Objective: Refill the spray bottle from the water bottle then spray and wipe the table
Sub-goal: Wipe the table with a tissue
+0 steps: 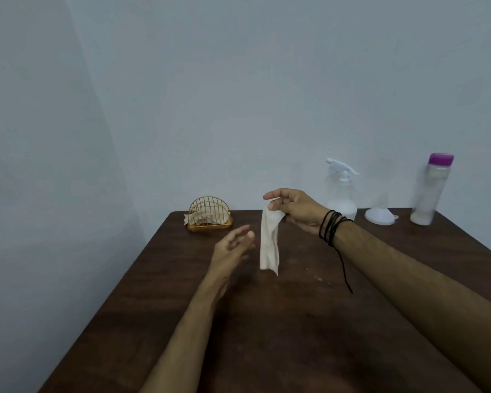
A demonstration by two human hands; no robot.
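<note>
My right hand pinches the top of a white tissue, which hangs down above the dark wooden table. My left hand is held open just left of the tissue, fingers apart, not touching it. A clear spray bottle with a white trigger head stands at the table's back edge, behind my right hand. Further right stands a tall clear water bottle with a purple cap. A white funnel lies upside down between the two bottles.
A yellow wire napkin holder with tissues in it stands at the back left of the table. A few small wet spots show on the wood right of the tissue. A grey wall stands directly behind the table.
</note>
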